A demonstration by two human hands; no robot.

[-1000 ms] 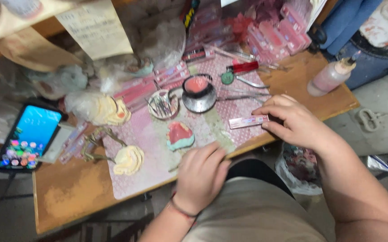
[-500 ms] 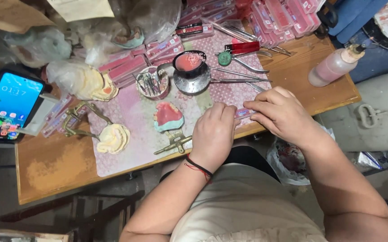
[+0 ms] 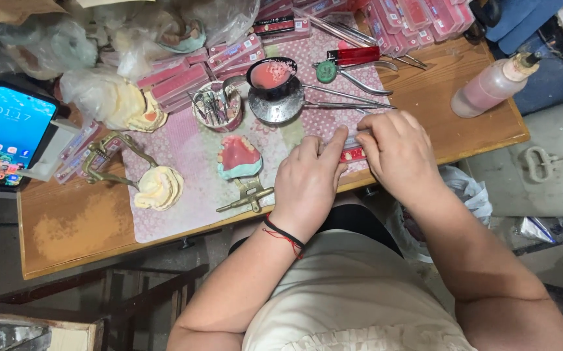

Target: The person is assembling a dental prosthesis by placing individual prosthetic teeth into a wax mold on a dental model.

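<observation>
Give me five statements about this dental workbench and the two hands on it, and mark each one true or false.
1. Both hands meet on a small flat strip at the front edge of the mat. True: the left hand and the right hand both touch the strip.
2. The pink denture model is in the left hand. False: it lies on the mat, left of that hand.
3. A lit phone stands at the table's left end. True.
4. The squeeze bottle lies tipped over on the mat. False: it is off the mat, on the bare wood at the right end.
5. The black bowl holds pink material. True.
</observation>
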